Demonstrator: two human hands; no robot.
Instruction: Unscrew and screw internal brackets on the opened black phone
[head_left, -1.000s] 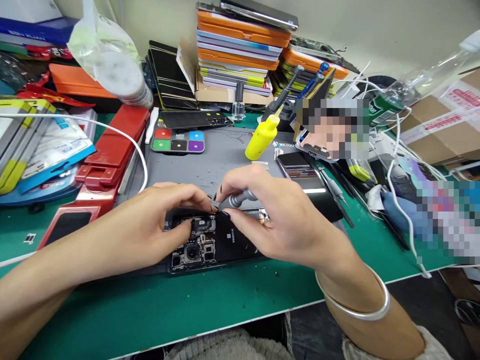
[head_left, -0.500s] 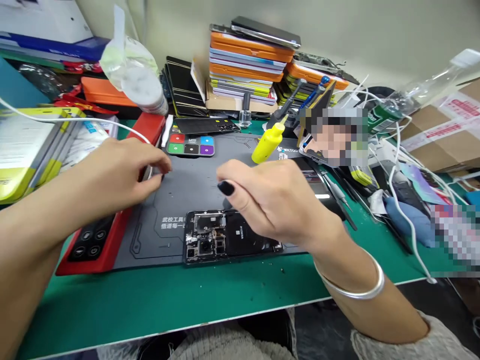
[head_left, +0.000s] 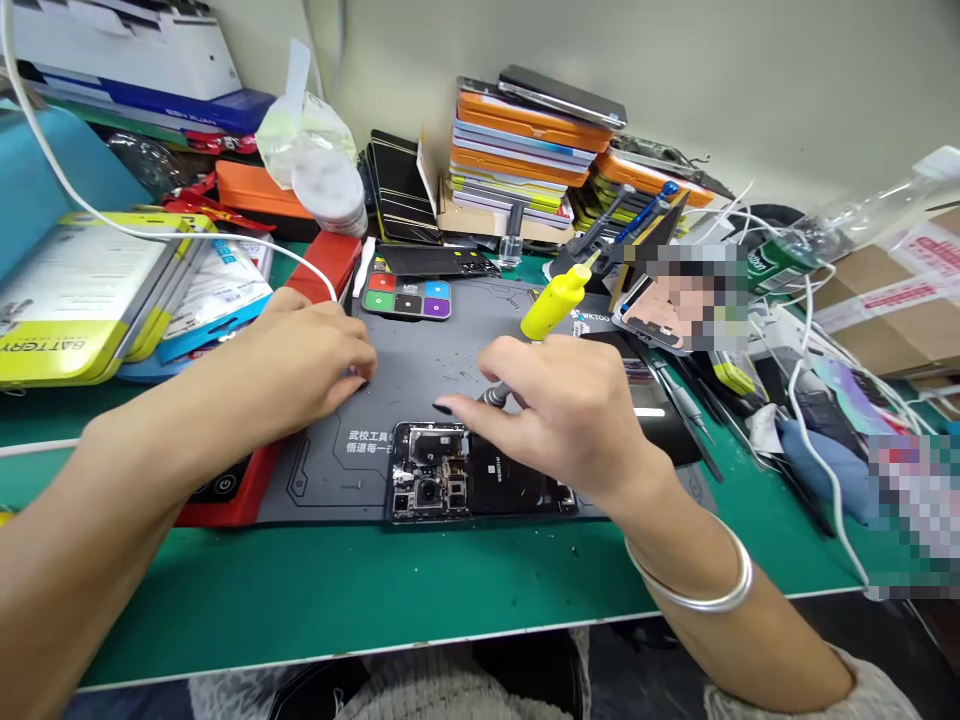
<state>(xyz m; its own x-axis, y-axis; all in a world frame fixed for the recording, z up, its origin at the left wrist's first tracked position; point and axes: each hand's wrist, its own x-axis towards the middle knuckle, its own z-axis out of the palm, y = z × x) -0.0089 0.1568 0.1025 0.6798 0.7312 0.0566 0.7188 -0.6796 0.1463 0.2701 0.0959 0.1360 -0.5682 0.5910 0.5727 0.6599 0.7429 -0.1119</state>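
An opened black phone [head_left: 480, 482] lies face down on a grey work mat [head_left: 420, 370], its camera and circuit boards showing at the left end. My right hand [head_left: 562, 410] hovers just above its upper edge, fingers curled round a grey screwdriver [head_left: 493, 397]. My left hand [head_left: 307, 360] rests on the mat's left part, away from the phone, with fingertips pinched together; what they hold is too small to make out.
A red device [head_left: 225, 490] lies along the mat's left edge under my left forearm. A colour-square parts tray [head_left: 407, 297], a yellow bottle [head_left: 556, 303], stacked phone cases [head_left: 525, 150], battery boxes [head_left: 82, 300], white cables and boxes crowd the green table [head_left: 375, 590].
My left hand left the phone and moved left onto the mat. My right hand lifted off the phone with the screwdriver, then dropped back near its top edge. The view shifted left.
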